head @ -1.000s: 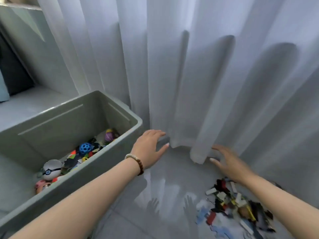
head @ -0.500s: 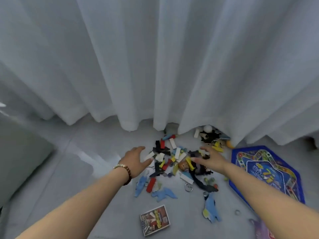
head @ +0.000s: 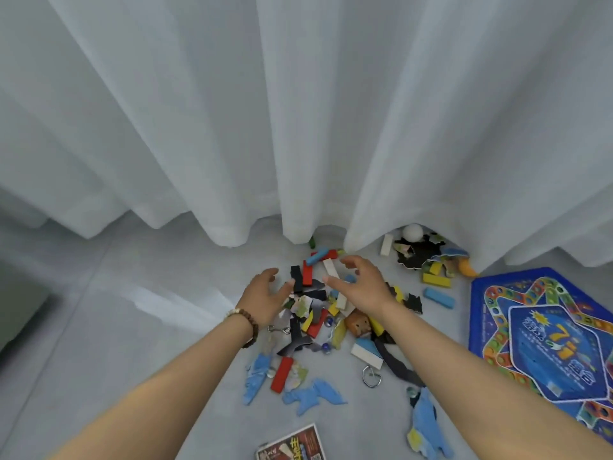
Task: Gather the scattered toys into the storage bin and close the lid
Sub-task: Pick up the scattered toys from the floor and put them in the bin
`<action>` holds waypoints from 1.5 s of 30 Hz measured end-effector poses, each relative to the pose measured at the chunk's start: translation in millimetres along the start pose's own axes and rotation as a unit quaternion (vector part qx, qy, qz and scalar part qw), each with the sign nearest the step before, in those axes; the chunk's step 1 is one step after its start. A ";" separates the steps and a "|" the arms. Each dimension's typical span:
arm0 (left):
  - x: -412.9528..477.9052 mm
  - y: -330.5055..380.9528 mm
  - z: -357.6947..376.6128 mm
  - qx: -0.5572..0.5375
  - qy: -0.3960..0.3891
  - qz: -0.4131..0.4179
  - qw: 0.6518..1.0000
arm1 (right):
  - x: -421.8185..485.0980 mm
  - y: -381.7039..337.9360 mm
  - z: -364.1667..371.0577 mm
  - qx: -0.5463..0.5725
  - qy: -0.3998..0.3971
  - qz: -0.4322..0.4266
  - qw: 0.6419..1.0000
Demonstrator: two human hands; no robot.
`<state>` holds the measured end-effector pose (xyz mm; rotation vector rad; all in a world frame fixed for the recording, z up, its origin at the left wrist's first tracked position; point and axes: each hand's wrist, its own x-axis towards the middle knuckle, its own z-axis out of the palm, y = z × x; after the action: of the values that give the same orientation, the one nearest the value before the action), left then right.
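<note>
— Now, where were the hands?
— Closer together than half a second before, left hand (head: 265, 298) and right hand (head: 361, 287) hovered over the toy pile (head: 315, 322) below the curtain (head: 298, 111), fingers spread wide, holding nothing.
— And the bin (head: 16, 320)?
— Only its edge showed, far left, well apart.
</note>
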<state>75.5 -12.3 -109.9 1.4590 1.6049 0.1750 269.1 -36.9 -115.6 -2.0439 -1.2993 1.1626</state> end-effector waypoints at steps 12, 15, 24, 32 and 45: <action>35.2 16.1 -7.9 -0.080 -0.018 0.098 0.992 | 58.8 -16.1 18.2 -0.025 0.006 -0.119 0.993; 39.7 8.9 -11.7 -0.100 -0.020 0.097 0.990 | 73.4 -28.3 26.7 -0.075 -0.058 -0.117 0.989; 29.1 -12.8 -19.9 -0.123 -0.042 0.065 0.989 | 54.7 -14.4 42.0 -0.198 -0.110 -0.130 0.965; 9.8 -21.2 -5.4 -0.092 -0.088 0.057 0.990 | 10.0 -0.7 40.8 -0.135 -0.139 -0.149 0.970; -9.5 -39.6 3.7 -0.013 -0.084 0.069 0.994 | -3.5 -3.7 43.4 -0.138 -0.137 -0.110 0.975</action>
<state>48.7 -33.3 -132.5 1.5230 1.3624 0.1476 230.2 -41.0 -134.9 -1.9042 -1.8639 1.2489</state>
